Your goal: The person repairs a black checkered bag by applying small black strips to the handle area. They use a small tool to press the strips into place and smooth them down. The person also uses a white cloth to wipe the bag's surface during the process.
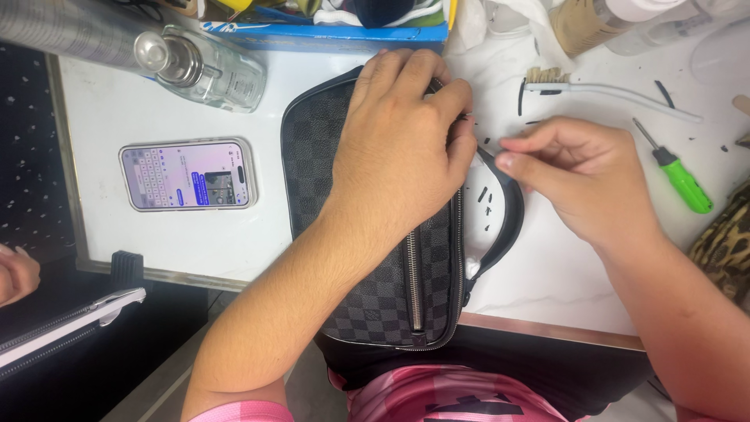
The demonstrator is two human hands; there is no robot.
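Observation:
A dark grey checkered pouch (383,289) with a metal zipper lies on the white table (547,273), its near end hanging over the front edge. My left hand (402,144) presses down on its upper part, fingertips at the pouch's right edge. My right hand (582,176) sits just right of it, thumb and fingers pinched together near the black strap (512,207) that curves off the pouch's side. What the pinch holds is too small to tell. Small black scraps (486,211) lie between strap and pouch.
A lit phone (187,174) lies left of the pouch, a clear glass bottle (203,70) behind it. A white-handled brush (609,90) and a green-handled screwdriver (681,178) lie at the right. A blue box edge (328,33) runs along the back. Another person's hand (16,273) shows far left.

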